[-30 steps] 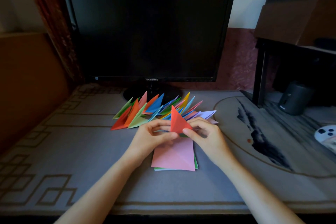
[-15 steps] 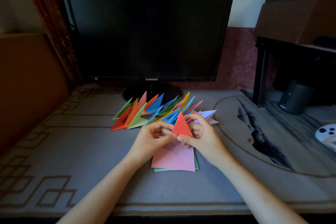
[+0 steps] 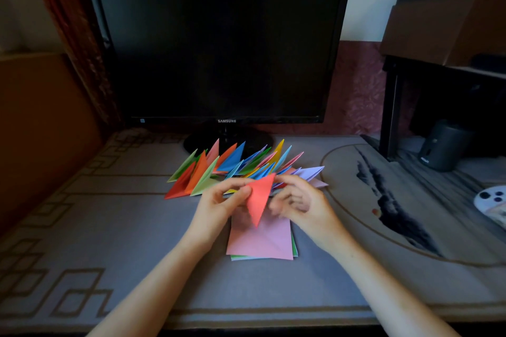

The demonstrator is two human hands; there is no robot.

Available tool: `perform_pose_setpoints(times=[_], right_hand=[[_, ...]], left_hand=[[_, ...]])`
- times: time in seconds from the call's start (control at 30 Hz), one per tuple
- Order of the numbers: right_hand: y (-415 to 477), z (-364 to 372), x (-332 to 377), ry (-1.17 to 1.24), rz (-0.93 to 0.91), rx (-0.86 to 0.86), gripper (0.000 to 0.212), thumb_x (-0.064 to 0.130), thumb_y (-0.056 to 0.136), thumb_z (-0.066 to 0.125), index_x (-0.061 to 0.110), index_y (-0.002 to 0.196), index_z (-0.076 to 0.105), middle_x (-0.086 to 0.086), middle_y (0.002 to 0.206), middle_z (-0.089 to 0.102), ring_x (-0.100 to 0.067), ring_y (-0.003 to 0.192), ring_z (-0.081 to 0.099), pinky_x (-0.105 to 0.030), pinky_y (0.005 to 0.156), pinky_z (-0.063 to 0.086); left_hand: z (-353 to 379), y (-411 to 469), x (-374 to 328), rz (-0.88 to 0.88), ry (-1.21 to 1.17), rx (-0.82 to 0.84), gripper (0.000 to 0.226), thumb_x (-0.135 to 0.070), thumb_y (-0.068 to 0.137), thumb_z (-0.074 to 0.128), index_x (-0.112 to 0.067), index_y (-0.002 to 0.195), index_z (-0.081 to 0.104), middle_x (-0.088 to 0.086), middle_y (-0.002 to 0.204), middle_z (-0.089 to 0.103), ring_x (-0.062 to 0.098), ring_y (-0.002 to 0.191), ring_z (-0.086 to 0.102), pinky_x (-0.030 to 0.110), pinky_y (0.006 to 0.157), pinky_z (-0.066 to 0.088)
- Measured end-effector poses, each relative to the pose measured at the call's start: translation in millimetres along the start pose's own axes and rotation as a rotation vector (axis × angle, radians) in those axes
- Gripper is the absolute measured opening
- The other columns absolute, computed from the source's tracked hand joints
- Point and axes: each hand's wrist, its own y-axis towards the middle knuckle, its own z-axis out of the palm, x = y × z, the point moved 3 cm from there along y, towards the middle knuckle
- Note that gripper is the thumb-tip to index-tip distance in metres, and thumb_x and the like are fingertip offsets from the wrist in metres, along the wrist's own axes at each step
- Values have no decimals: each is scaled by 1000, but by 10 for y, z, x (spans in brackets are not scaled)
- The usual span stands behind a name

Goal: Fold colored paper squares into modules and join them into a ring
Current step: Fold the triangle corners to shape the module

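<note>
The modules are matt paper, the table cover dull woven cloth (slightly fuzzy), the monitor glossy plastic.

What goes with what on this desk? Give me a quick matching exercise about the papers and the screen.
Things:
1 red folded module
2 pink paper square
3 pile of folded modules
4 Samsung monitor

Places:
a) back of the desk, screen dark
b) pinched by the left hand
c) top of the flat stack
d) fanned out in front of the monitor

Pairs: 1-b, 2-c, 3-d, 4-a.
</note>
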Motion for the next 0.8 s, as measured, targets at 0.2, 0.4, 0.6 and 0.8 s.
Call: perform_pose_setpoints(times=[0.2, 0.4, 0.6, 0.8], right_hand=[[-16, -63, 17, -12, -22, -66, 27, 27, 78, 74, 24, 102, 64, 2, 71, 64, -11, 68, 60, -20, 66, 47], [19, -103, -32, -5, -6, -148, 23, -6, 82, 64, 16, 86, 66, -1, 68, 62, -11, 46, 51, -20, 49, 45], [36, -134, -89, -126, -7, -167, 28, -6, 84, 61, 22, 79, 66, 11, 70, 63, -3, 61, 53, -20, 52, 45], [36, -228, -78, -203, -11, -257, 28, -4, 84, 60, 22, 76, 65, -3, 76, 64, -6, 65, 51, -19, 56, 42]], left_hand=[[100, -42, 6, 84, 243, 124, 33, -17, 83, 67, -32, 112, 64, -5, 87, 66, 10, 81, 61, 26, 79, 48], [145, -64, 21, -91, 96, 156, 48, -10, 72, 75, -28, 112, 57, -12, 76, 64, 26, 66, 64, 38, 66, 53], [102, -33, 34, -115, 91, 107, 36, -1, 70, 76, -15, 101, 63, 5, 69, 71, 18, 61, 66, 28, 63, 56], [77, -21, 47, -84, 91, 57, 32, 2, 74, 73, -12, 100, 62, 5, 71, 72, 20, 63, 67, 32, 64, 56]])
